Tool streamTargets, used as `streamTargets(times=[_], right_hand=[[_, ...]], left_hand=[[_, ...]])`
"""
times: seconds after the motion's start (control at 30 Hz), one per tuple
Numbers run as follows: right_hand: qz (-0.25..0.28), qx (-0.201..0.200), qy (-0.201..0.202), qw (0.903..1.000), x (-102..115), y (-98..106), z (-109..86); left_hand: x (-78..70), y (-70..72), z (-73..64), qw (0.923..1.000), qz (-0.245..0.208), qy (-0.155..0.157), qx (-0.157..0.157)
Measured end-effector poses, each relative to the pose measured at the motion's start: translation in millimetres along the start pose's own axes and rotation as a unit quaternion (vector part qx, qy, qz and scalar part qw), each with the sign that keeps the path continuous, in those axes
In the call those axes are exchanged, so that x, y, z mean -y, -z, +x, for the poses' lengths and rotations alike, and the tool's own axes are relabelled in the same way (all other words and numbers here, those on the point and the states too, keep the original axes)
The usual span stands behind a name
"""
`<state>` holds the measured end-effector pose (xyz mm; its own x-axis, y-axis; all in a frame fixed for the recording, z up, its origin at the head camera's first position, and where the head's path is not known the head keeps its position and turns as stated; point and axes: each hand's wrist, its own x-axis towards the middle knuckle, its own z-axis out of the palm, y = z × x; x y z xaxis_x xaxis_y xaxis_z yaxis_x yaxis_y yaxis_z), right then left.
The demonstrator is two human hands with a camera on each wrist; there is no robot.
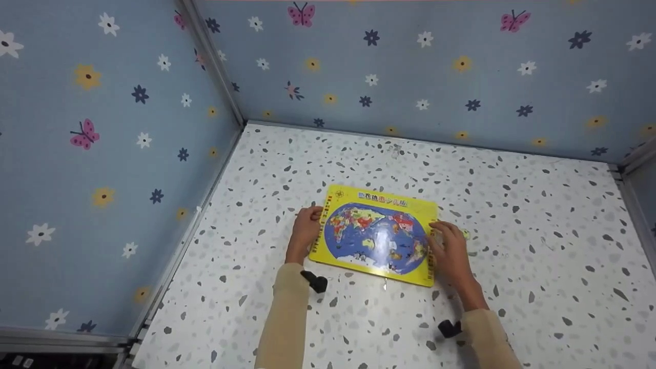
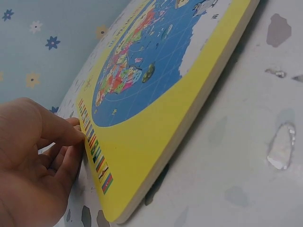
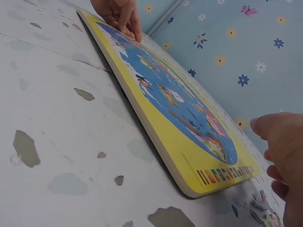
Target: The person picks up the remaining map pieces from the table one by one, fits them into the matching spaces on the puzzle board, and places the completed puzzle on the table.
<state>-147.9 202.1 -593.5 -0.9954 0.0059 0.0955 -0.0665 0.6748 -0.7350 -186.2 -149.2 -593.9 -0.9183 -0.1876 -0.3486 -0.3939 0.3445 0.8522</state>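
A yellow world map board (image 1: 378, 277) with a blue oval map lies on the speckled table, slightly turned. At its left edge is my left hand (image 1: 306, 228); in the left wrist view the left hand (image 2: 35, 151) pinches that edge, thumb on the printed flags side and fingers below. By the right edge is my right hand (image 1: 451, 251). In the right wrist view the right hand (image 3: 286, 151) has its thumb raised off the board, fingers loosely bent beside it. Part of the right fingers is hidden there.
A small greenish-yellow piece (image 1: 465, 234) lies on the white speckled table (image 1: 538, 266) just right of the right hand. Blue flowered panels (image 1: 400, 66) stand behind and at the left, with metal strips along the table's edges. Black wrist cameras (image 1: 314, 282) sit at both sleeves.
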Motion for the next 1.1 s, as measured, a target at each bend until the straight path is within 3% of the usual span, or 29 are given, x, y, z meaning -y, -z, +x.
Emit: streamTargets(times=[0.37, 1.1], right_hand=[[0.036, -0.044, 0.002, 0.9984, -14, 15, -1.9], [-0.005, -0.067, -0.041, 0.9969, -28, 28, -9.2]], left_hand=[[3.0, -0.3, 2.1, 0.9999, -0.010, -0.005, 0.006], [0.1, -1.6, -0.4, 0.9999, -0.011, 0.002, 0.000]])
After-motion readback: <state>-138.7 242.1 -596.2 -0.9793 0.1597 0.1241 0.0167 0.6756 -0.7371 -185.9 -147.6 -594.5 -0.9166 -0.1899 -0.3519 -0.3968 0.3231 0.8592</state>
